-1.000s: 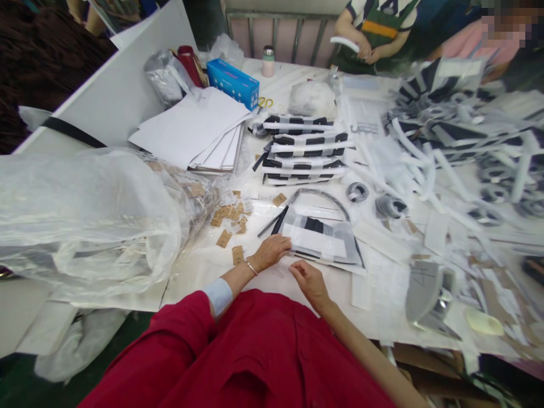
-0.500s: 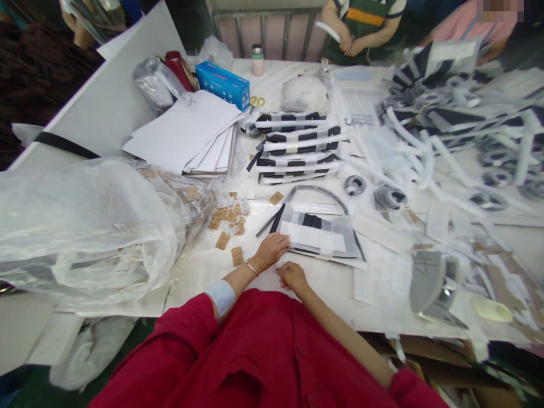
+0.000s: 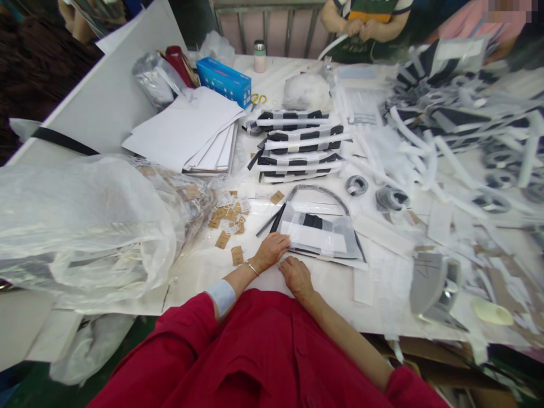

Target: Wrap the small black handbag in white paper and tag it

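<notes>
A black, grey and white striped item in a clear plastic bag (image 3: 318, 235) lies flat on the white table (image 3: 199, 272) in front of me. My left hand (image 3: 272, 249) rests on the bag's near left corner, fingers flat and together. My right hand (image 3: 296, 275) lies just below the bag's near edge, fingers curled down on the table beside the left hand; whether it pinches anything is hidden. A dark curved strap (image 3: 317, 190) arcs over the bag's far side.
Several bagged striped items (image 3: 300, 147) are stacked beyond. Brown paper tags (image 3: 227, 221) lie scattered to the left, next to a large clear plastic sack (image 3: 80, 221). White card sheets (image 3: 191, 133), a blue box (image 3: 224, 81), tape rolls (image 3: 356, 184) and heaped straps (image 3: 459, 119) crowd the table. Another person (image 3: 365, 25) works opposite.
My right hand drew back left toward my left hand, then slid up to the bag's near edge. My left hand stayed on the bag's corner.
</notes>
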Motion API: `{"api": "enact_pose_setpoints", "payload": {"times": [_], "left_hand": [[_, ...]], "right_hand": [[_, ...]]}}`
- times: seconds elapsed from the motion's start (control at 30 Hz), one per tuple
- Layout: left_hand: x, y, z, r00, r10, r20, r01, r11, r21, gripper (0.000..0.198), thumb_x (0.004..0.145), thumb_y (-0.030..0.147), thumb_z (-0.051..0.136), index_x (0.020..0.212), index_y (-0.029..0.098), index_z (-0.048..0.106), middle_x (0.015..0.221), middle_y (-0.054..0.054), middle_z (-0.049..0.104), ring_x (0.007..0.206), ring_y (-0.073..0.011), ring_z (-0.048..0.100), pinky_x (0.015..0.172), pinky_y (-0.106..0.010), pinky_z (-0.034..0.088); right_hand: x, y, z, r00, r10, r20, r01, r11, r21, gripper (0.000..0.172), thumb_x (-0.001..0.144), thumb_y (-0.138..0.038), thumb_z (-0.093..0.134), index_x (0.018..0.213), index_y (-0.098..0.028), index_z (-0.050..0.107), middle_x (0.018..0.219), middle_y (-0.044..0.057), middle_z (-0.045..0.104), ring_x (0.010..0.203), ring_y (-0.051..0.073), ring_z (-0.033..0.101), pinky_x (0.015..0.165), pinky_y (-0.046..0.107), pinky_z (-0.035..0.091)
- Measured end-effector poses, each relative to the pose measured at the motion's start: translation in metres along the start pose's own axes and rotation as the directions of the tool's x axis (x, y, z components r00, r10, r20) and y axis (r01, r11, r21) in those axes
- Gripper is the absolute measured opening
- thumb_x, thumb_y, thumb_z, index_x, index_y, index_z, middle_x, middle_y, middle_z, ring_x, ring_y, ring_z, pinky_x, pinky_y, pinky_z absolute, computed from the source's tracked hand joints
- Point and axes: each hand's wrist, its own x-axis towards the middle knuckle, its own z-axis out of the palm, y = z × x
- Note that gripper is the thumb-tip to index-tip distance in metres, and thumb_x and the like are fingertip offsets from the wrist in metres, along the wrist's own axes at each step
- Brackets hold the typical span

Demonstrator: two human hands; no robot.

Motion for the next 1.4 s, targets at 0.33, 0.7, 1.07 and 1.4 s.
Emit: {"api": "enact_pose_setpoints", "payload": {"times": [0.33, 0.7, 1.07, 1.4], "left_hand": [[-0.004, 0.008, 0.01, 0.994, -0.029, -0.105, 0.027, 0.999, -0.019, 0.021, 0.098, 0.02, 0.044, 0.109, 0.019, 0.061, 0.113, -0.01, 0.07, 0.111, -0.02, 0.064, 0.102, -0.046, 0.048], [-0.016, 0.004, 0.0, 0.995, 0.094, -0.044, -0.098, 0.991, -0.088, 0.023, 0.092, 0.008, 0.044, 0.108, 0.016, 0.059, 0.116, -0.011, 0.068, 0.127, -0.0189, 0.054, 0.114, -0.045, 0.038], [-0.012, 0.026, 0.003, 0.978, -0.185, -0.093, 0.165, 0.968, -0.189, 0.009, 0.092, 0.027, 0.058, 0.096, 0.02, 0.062, 0.1, -0.007, 0.072, 0.12, -0.022, 0.059, 0.115, -0.052, 0.032], [-0.004, 0.024, 0.008, 0.959, -0.243, -0.143, 0.224, 0.965, -0.14, 0.017, 0.094, 0.027, 0.054, 0.081, 0.019, 0.061, 0.097, -0.007, 0.07, 0.104, -0.02, 0.063, 0.109, -0.049, 0.04]], "right_hand": [[-0.028, 0.005, -0.022, 0.981, -0.091, -0.169, 0.093, 0.996, 0.003, 0.026, 0.095, -0.021, 0.046, 0.076, -0.021, 0.063, 0.076, 0.004, 0.064, 0.076, 0.019, 0.05, 0.072, 0.036, 0.028], [0.008, 0.013, -0.066, 0.985, -0.11, -0.133, 0.098, 0.991, -0.092, 0.028, 0.097, -0.02, 0.041, 0.079, -0.021, 0.063, 0.079, 0.005, 0.065, 0.075, 0.019, 0.052, 0.072, 0.036, 0.027], [0.029, 0.022, -0.094, 0.986, -0.132, -0.101, 0.127, 0.991, -0.05, 0.026, 0.093, -0.023, 0.047, 0.079, -0.02, 0.068, 0.079, 0.007, 0.069, 0.08, 0.02, 0.054, 0.075, 0.037, 0.029], [0.051, 0.068, -0.085, 0.996, 0.056, 0.063, -0.078, 0.903, 0.422, 0.026, 0.079, -0.043, 0.069, 0.098, -0.025, 0.07, 0.097, 0.004, 0.073, 0.095, 0.022, 0.061, 0.088, 0.035, 0.042]]}}
